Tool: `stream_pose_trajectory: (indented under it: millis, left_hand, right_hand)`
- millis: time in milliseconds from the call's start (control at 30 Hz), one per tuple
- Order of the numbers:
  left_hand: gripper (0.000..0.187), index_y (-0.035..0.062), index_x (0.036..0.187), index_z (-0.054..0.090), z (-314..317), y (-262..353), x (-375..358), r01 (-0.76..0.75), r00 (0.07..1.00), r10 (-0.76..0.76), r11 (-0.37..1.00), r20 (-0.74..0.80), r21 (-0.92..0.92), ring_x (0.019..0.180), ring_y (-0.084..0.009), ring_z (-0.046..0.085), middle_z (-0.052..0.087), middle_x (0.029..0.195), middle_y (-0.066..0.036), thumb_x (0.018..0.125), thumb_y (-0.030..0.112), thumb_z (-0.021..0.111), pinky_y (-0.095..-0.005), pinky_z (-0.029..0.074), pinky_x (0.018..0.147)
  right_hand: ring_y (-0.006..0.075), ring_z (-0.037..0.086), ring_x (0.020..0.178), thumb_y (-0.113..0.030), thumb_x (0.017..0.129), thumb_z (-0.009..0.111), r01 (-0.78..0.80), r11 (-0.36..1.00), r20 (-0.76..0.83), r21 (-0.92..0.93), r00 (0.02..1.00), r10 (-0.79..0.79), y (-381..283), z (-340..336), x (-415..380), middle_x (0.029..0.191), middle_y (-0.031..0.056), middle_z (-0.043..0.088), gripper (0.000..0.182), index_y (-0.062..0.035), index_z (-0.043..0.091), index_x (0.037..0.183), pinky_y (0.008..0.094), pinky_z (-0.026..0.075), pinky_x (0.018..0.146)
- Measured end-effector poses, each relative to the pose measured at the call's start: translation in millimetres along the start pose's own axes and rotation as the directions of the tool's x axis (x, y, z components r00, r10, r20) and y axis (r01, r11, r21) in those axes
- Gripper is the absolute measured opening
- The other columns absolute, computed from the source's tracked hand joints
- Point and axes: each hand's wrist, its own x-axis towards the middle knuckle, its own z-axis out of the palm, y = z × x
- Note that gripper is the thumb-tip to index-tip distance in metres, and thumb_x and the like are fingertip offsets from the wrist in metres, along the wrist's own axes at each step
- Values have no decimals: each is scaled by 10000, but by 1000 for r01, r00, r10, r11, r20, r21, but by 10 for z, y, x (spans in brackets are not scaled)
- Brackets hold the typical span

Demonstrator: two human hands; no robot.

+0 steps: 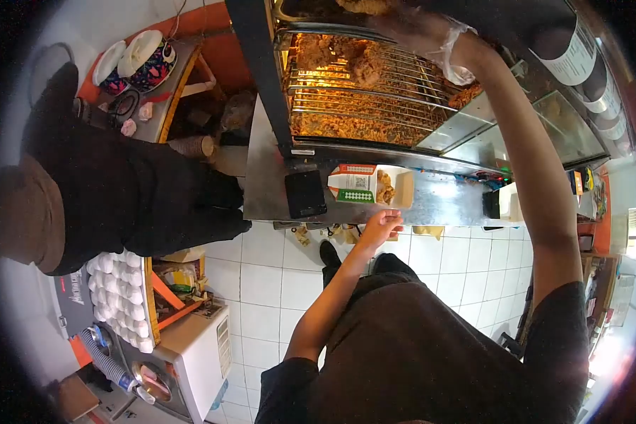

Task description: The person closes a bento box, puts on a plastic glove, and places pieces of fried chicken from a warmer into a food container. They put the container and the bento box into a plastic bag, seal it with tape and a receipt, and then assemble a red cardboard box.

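My right hand (420, 30) reaches into the upper part of a lit glass food warmer (290, 106), with clear plastic (459, 49) bunched at its wrist. Its fingers are dark and smeared, close to a piece of fried chicken (364, 6) on the upper tray. Below them, more fried chicken (367, 65) rests on a wire rack (381, 97) over a crumb-covered base. My left hand (383, 227) is at the front edge of the counter, fingers loosely bent and apart. Its fingertips come right up to an open cardboard takeaway box (353, 185) holding small fried pieces (385, 189).
A black tablet-like slab (305, 194) lies left of the box on the metal counter (268, 169). Another person in dark clothes (141, 194) stands at the left. A side table holds patterned pots (147, 62); many white wrapped bundles (116, 293) sit lower left.
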Motion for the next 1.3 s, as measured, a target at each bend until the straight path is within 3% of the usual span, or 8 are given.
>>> stream_pose_trajectory:
  millis: [633, 700, 767, 900, 967, 1033, 1167, 1300]
  left_hand:
    - [346, 9, 1097, 539, 327, -151, 350, 22, 945, -94, 974, -315, -226, 752, -235, 702, 663, 942, -111, 916, 288, 637, -326, 569, 659]
    - [309, 34, 1048, 544, 349, -137, 399, 29, 932, -104, 977, -347, -213, 727, -237, 702, 665, 899, -110, 926, 307, 623, -321, 571, 612]
    - [352, 20, 1039, 496, 380, -50, 362, 76, 897, -129, 987, -423, -141, 737, -242, 712, 684, 908, -132, 948, 348, 581, -336, 592, 641]
    - [342, -4, 1086, 484, 140, -451, 722, 2, 836, -55, 995, -546, -97, 716, -244, 707, 683, 914, -151, 972, 313, 543, -337, 590, 626]
    - [300, -11, 1160, 439, -27, -738, 906, -182, 809, 120, 982, -576, -51, 703, -247, 701, 674, 924, -183, 988, 225, 511, -343, 591, 634]
    - [346, -17, 1252, 336, 224, -388, 645, -218, 734, 176, 976, -656, 17, 744, -276, 706, 666, 932, -208, 985, 140, 489, -353, 594, 662]
    - [444, 1, 1322, 222, 189, -303, 534, -313, 780, 241, 950, -578, -25, 817, -309, 708, 639, 1006, -239, 963, 63, 475, -368, 600, 677]
    - [294, -11, 1188, 326, 344, -33, 225, -314, 774, 244, 949, -584, -21, 851, -313, 706, 609, 1008, -222, 931, -9, 470, -386, 605, 711]
  right_hand:
    - [202, 641, 762, -366, 973, 509, 242, 927, -133, 286, 968, -211, 60, 330, -217, 946, 126, 652, 383, -38, 552, 1166, 332, 571, 656]
    - [188, 630, 825, -375, 959, 537, 162, 927, -18, -338, 984, -178, -238, -4, -240, 975, 97, 646, 384, -42, 571, 1147, 312, 567, 746]
    - [173, 620, 879, -370, 956, 543, 208, 860, -51, 465, 977, -209, -188, -29, -291, 963, 96, 637, 393, -37, 561, 1164, 314, 552, 819]
    - [294, 586, 975, -264, 914, 581, 469, 730, -332, -498, 674, -659, -165, 119, -582, 1070, 130, 605, 232, -135, 647, 1096, 407, 490, 855]
    - [318, 589, 994, -283, 892, 617, 423, 899, -144, -110, 888, -436, -281, 161, -876, 1141, 130, 577, 310, -143, 619, 1169, 444, 504, 868]
    - [287, 603, 1097, -212, 772, 743, 385, 919, -657, -88, 671, -344, -327, 866, -1271, 1222, 133, 573, 527, -79, 545, 1243, 482, 521, 923]
    - [399, 562, 1053, -67, 796, 633, 7, 629, -262, 778, 912, 314, -307, 2601, -2226, 1192, 213, 564, 499, -34, 482, 1270, 491, 466, 915]
    - [342, 608, 980, -66, 887, 592, -320, 858, 89, 402, 946, 312, -574, 2807, -2421, 1135, 168, 607, 255, -71, 593, 1142, 388, 504, 836]
